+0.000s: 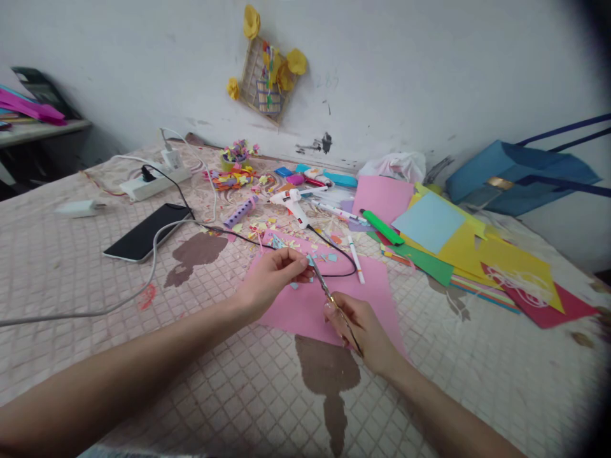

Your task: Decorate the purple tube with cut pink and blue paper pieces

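Note:
My left hand (pixel 277 278) is closed, with thumb and fingertips pinching a small light-blue paper piece (pixel 310 261) above a pink paper sheet (pixel 286 312). My right hand (pixel 356 327) grips slim scissors (pixel 325 287), seen nearly edge-on, with a silver front and dark handle. Their tip points up and left, meeting the blue piece at my left fingertips; whether the blades are apart cannot be seen. Small blue paper scraps (pixel 329 257) lie on the pink sheet, and a white marker (pixel 356 259) rests across its upper right part.
Beyond the sheet lies a white glue gun (pixel 292 205) with its black cord. A purple dotted paper tube (pixel 241 212) is beside it. At left are a black phone (pixel 147 232), cables and a power strip (pixel 155 182). Coloured papers (pixel 429 222) and a blue bag (pixel 515 178) occupy the right.

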Demonstrator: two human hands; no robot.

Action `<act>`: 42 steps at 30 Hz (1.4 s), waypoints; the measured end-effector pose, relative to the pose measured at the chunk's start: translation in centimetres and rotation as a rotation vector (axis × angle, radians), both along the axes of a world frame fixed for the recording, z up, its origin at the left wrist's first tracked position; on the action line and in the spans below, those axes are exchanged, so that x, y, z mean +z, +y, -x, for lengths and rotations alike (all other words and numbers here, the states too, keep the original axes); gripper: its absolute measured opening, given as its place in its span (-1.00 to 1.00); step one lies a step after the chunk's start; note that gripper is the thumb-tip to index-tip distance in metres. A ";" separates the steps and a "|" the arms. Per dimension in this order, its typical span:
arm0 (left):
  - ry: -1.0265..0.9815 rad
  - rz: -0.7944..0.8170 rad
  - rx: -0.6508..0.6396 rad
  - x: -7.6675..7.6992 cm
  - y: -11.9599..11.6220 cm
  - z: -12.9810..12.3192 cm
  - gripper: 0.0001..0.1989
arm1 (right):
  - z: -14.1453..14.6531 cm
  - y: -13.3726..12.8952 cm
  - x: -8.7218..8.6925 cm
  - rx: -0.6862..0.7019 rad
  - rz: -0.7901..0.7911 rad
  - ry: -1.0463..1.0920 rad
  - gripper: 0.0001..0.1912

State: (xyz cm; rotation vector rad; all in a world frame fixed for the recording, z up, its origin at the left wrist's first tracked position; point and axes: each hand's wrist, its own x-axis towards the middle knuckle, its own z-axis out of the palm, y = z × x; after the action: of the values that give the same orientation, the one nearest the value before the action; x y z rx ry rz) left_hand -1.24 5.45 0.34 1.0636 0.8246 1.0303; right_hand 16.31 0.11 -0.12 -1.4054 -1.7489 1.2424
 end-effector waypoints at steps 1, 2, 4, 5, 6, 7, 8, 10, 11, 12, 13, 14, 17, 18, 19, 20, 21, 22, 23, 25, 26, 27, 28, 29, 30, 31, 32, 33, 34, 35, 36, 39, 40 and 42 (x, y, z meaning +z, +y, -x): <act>0.001 -0.001 -0.003 0.1 0.0 0.0 -0.83 | 0.0 0.0 0.0 -0.001 0.000 -0.003 -0.60; 0.003 -0.003 -0.006 0.1 0.0 0.1 -0.83 | 0.0 0.0 0.0 -0.001 0.000 -0.005 -0.60; -0.001 -0.002 -0.009 0.2 0.1 0.1 -0.84 | 0.0 0.0 0.0 0.002 -0.002 -0.002 -0.60; -0.006 0.001 -0.010 0.2 0.1 0.1 -0.84 | 0.0 0.1 0.0 0.004 -0.006 -0.002 -0.60; -0.011 0.003 -0.012 0.2 0.2 0.2 -0.84 | 0.0 0.1 0.0 0.005 -0.010 -0.005 -0.60; -0.013 0.006 -0.016 0.2 0.3 0.2 -0.85 | 0.0 0.1 0.0 0.005 -0.015 -0.009 -0.60; -0.012 0.006 -0.020 0.2 0.3 0.2 -0.85 | -0.1 0.1 0.0 0.006 -0.022 -0.016 -0.60; -0.001 0.009 -0.024 0.2 0.5 0.3 -0.85 | -0.1 0.1 0.1 0.008 -0.035 -0.039 -0.61; 0.006 0.010 -0.025 0.2 0.5 0.3 -0.85 | -0.1 0.2 0.1 0.009 -0.040 -0.052 -0.61; 0.010 0.011 -0.026 0.2 0.6 0.4 -0.85 | -0.1 0.2 0.1 0.011 -0.047 -0.067 -0.61; 0.014 0.011 -0.027 0.2 0.6 0.4 -0.85 | -0.1 0.2 0.2 0.013 -0.055 -0.080 -0.61; 0.018 0.009 -0.029 0.2 0.7 0.4 -0.85 | -0.1 0.2 0.2 0.015 -0.065 -0.092 -0.62; 0.041 0.001 -0.040 0.3 0.7 0.5 -0.85 | -0.2 0.3 0.3 0.018 -0.096 -0.124 -0.62; 0.050 0.001 -0.041 0.4 0.7 0.5 -0.85 | -0.2 0.3 0.3 0.018 -0.102 -0.135 -0.62; 0.058 0.001 -0.041 0.5 0.7 0.5 -0.85 | -0.2 0.3 0.3 0.018 -0.103 -0.146 -0.62; 0.067 0.001 -0.040 0.7 0.7 0.5 -0.85 | -0.2 0.3 0.3 0.018 -0.106 -0.155 -0.62; 0.079 -0.001 -0.040 0.8 0.7 0.5 -0.84 | -0.2 0.4 0.2 0.019 -0.109 -0.161 -0.62; 0.093 -0.005 -0.041 0.9 0.8 0.5 -0.84 | -0.3 0.4 0.2 0.020 -0.116 -0.165 -0.63; 0.106 -0.009 -0.042 1.0 0.8 0.6 -0.84 | -0.3 0.4 0.1 0.022 -0.122 -0.167 -0.64; 0.127 -0.013 -0.046 1.1 0.8 0.7 -0.85 | -0.4 0.4 0.0 0.027 -0.137 -0.172 -0.66; 0.132 -0.010 -0.048 1.1 0.9 0.7 -0.85 | -0.5 0.4 -0.1 0.029 -0.144 -0.174 -0.66; 0.134 -0.007 -0.051 1.1 0.9 0.8 -0.86 | -0.5 0.4 -0.1 0.031 -0.149 -0.175 -0.66; 0.134 -0.003 -0.057 1.1 1.0 0.8 -0.86 | -0.5 0.4 -0.1 0.032 -0.152 -0.172 -0.66; 0.132 -0.001 -0.062 1.1 1.0 0.8 -0.87 | -0.5 0.4 -0.1 0.031 -0.149 -0.162 -0.66; 0.124 0.003 -0.066 1.0 1.1 0.8 -0.87 | -0.4 0.4 0.0 0.031 -0.139 -0.148 -0.65; 0.112 0.010 -0.068 1.0 1.1 0.8 -0.86 | -0.4 0.4 0.0 0.029 -0.120 -0.131 -0.65; 0.096 0.019 -0.068 1.0 1.1 0.8 -0.86 | -0.3 0.3 0.1 0.027 -0.097 -0.110 -0.64; 0.081 0.030 -0.066 0.9 1.0 0.8 -0.85 | -0.3 0.3 0.1 0.025 -0.073 -0.089 -0.63; 0.066 0.040 -0.064 0.9 1.0 0.8 -0.84 | -0.2 0.3 0.1 0.022 -0.050 -0.070 -0.61; 0.052 0.047 -0.064 0.9 0.9 0.7 -0.84 | -0.2 0.2 0.2 0.021 -0.031 -0.054 -0.59; 0.038 0.050 -0.062 0.9 0.8 0.7 -0.84 | -0.1 0.2 0.1 0.019 -0.018 -0.039 -0.58; -0.002 0.049 -0.053 0.7 0.6 0.5 -0.85 | -0.1 0.1 0.0 0.017 -0.001 -0.008 -0.57; -0.015 0.049 -0.048 0.7 0.5 0.5 -0.86 | -0.1 0.0 0.0 0.015 -0.002 -0.003 -0.57; -0.035 0.050 -0.040 0.5 0.4 0.3 -0.86 | 0.0 0.0 -0.1 0.010 -0.006 0.005 -0.57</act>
State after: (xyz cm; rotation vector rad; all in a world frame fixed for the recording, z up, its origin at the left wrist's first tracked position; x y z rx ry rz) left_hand -1.56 5.87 0.88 1.0131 0.7939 0.9873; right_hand 16.35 0.09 -0.23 -1.3911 -1.7570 1.2437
